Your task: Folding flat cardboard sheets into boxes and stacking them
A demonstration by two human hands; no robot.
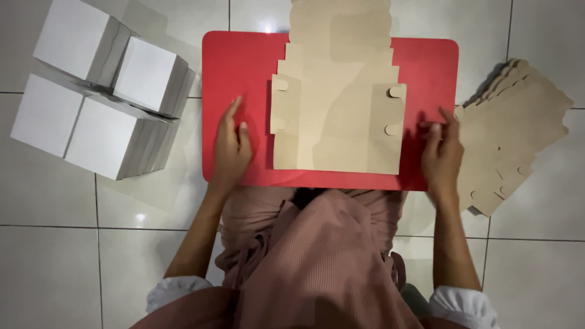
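Pink ribbed fabric (317, 262) covers the lap just below the red counter (244, 67). On that counter lies a flat brown cardboard box blank (338, 116), with the left hand (230, 146) and right hand (442, 155) resting open and empty beside it. Left of the counter stand white folded boxes (100, 91); a stack of flat blanks (512, 134) lies to its right.

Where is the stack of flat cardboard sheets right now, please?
In the head view, the stack of flat cardboard sheets lies on the floor tiles, just off the red board's right edge, beside the right hand.
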